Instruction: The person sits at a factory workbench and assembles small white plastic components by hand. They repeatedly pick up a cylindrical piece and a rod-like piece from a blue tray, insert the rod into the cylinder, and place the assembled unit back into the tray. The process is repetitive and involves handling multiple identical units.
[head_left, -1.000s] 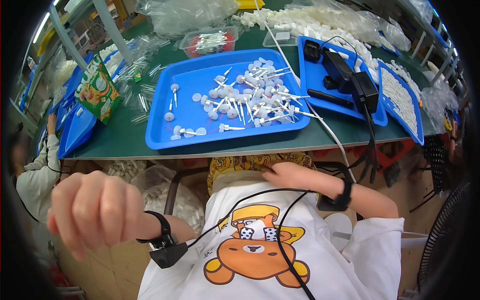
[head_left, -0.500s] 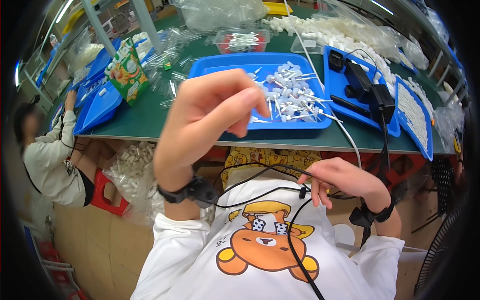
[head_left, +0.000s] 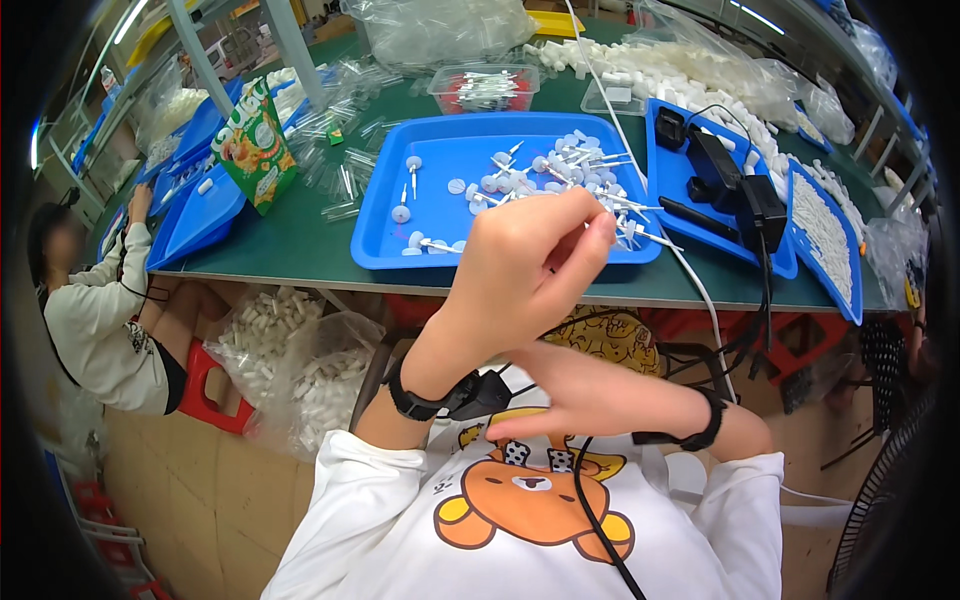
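My left hand (head_left: 530, 265) is raised over the front edge of a blue tray (head_left: 375, 235), its fingers curled and the thumb pressed against them. Anything inside that grip is hidden. Below it, my right hand (head_left: 585, 390) reaches across my body behind the left wrist, slightly blurred. Its thumb stretches out apart from the hand, while the fingertips are covered by the left wrist. In the tray lie several pale round discs with thin white sticks (head_left: 570, 165), mostly heaped on the right. Black straps (head_left: 420, 400) circle both wrists, and a black cable (head_left: 600, 520) hangs over my white shirt.
Right of the tray, another blue tray (head_left: 780, 255) carries black adapters (head_left: 715, 165). A tray of small white pieces (head_left: 825, 235) stands farther right. Behind are a clear tub (head_left: 485, 90) and white cylinders (head_left: 690, 90). A green snack bag (head_left: 255, 150) stands left; a co-worker (head_left: 105, 300) sits beyond.
My left hand has moved right and down, uncovering the tray's left side, and its fingers have closed tighter. My right hand has swung left, passing behind the left wrist.
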